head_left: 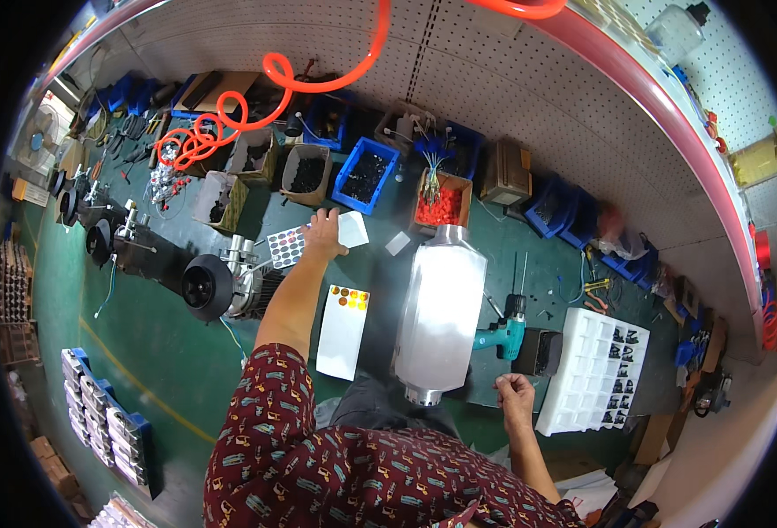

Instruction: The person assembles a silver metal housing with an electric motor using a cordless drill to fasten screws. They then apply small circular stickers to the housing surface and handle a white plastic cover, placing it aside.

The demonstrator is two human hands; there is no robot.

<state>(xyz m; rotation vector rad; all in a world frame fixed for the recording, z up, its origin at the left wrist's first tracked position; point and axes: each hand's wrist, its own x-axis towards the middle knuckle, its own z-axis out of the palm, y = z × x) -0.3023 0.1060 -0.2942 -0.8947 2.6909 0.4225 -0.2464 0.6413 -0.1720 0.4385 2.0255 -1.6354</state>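
Observation:
My left hand lies with its fingers apart on a sheet of round dark stickers and a white paper beside it. Nearer me is a white sheet with orange and yellow round stickers. A large silver metal housing with a narrow neck at each end lies in front of me. To its right, my right hand hovers near the table's front edge, its fingertips pinched together. Whatever they may hold is too small to make out. A teal cordless drill rests between that hand and the housing.
A white tray of small black parts is at right. Bins line the back, including a blue bin of black pieces and a box of red pieces. Motor-like assemblies stand at left. An orange coiled hose hangs above.

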